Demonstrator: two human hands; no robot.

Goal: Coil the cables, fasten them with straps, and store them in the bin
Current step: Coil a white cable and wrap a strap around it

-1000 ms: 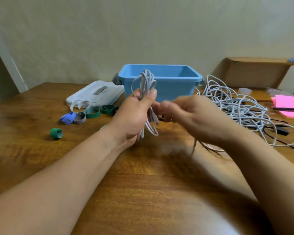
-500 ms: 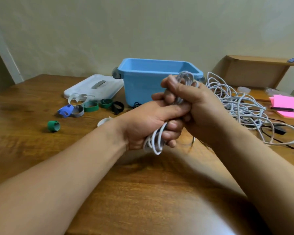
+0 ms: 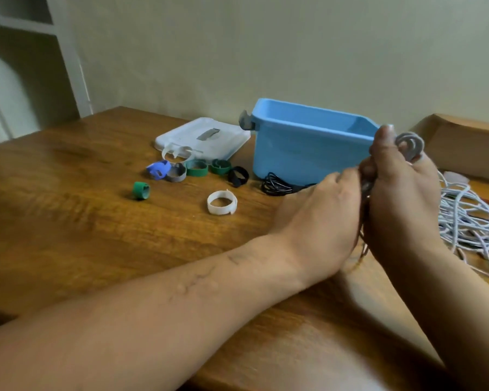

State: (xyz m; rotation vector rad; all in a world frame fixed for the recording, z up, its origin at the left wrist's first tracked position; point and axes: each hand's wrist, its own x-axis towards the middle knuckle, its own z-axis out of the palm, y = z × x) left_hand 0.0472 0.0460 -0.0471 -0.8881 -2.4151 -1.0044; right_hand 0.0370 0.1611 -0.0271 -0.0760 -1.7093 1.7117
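My right hand grips a coiled white cable; its loops stick out above my thumb, and the rest is hidden between my palms. Pressed against it from the left, my left hand closes its fingers on the same bundle. Just behind the hands stands the blue bin, open on top. To the left of the bin, several rolled straps lie on the wooden table: blue, grey, two green, black, a green roll and a white one.
The bin's white lid lies flat behind the straps. A small black cable sits at the bin's foot. A tangled pile of white cable covers the table at right, in front of a cardboard box.
My view has swung left, so the hands and bin sit further right. Both hands stay closed on the coil, now more upright with only its top loops showing.
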